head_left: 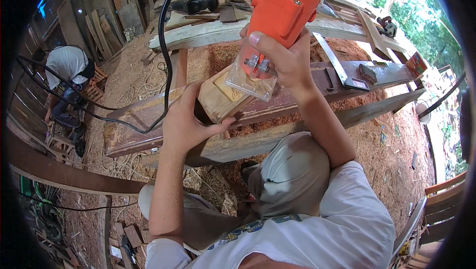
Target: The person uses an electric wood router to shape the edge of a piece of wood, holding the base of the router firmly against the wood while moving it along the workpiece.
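Note:
My right hand (pixel 290 59) is wrapped round the lower body of an orange trim router (pixel 283 10), which is tilted, its clear plastic base (pixel 259 89) facing down toward the work. Through that base, metal parts round the bit show, but the bit's tip I cannot make out. A pale wooden block (pixel 217 104) with a shallow recess cut in its face lies just under the base and partly behind it. My left hand (pixel 182 121) grips the block at its left end, thumb along the near edge and fingers round the far side.
A brown beam (pixel 139 129) runs under the work as a bench. On it lie a metal square (pixel 331 59) and a small wood piece (pixel 367 73). The router's black cord (pixel 161 36) loops down at the left. Another person (pixel 70 68) bends over at the far left. Sawdust covers the floor.

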{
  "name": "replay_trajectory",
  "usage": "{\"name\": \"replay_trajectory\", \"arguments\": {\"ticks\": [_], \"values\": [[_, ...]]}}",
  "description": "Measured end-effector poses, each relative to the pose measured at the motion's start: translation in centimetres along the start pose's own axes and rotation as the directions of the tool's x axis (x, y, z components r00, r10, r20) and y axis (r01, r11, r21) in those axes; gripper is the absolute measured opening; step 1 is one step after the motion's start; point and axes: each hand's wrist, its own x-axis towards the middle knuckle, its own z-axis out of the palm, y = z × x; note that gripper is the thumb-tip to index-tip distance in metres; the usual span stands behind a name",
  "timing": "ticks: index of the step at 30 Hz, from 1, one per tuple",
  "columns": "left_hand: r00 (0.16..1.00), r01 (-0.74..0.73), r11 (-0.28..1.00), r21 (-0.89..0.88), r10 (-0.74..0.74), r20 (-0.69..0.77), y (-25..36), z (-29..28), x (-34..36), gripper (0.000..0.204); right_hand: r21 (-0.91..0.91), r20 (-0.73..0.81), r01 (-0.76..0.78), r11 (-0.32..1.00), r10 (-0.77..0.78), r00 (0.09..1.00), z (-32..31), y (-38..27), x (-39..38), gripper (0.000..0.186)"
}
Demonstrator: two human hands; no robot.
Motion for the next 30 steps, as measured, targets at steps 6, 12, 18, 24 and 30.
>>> {"name": "replay_trajectory", "arguments": {"ticks": [6,12,18,24,30], "values": [[1.000,0.002,1.000,0.019,-0.002,-0.005,0.0,-0.1,-0.1,0.099,0.008,-0.002,0.043,0.999,-0.043,0.999,0.2,-0.5,0.0,0.033],[1.000,0.023,1.000,-0.018,-0.023,-0.012,0.4,-0.2,0.0,0.095,-0.007,-0.004,0.001,1.000,-0.001,1.000,-0.1,-0.2,-0.3,0.033],[1.000,0.018,1.000,-0.003,-0.018,0.002,0.2,-0.2,-0.1,0.099,0.136,-0.033,0.034,0.990,-0.030,0.999,0.3,-0.4,-0.1,0.023],[1.000,0.030,1.000,-0.005,-0.030,0.009,0.1,-0.1,-0.1,0.100,-0.037,0.027,-0.027,0.999,0.028,0.999,-0.6,-0.3,-0.3,0.034],[1.000,0.004,1.000,-0.012,-0.004,-0.001,-0.3,0.1,-0.1,0.100,0.093,-0.025,0.055,0.994,-0.053,0.998,-0.1,0.1,-0.1,0.029]]}}
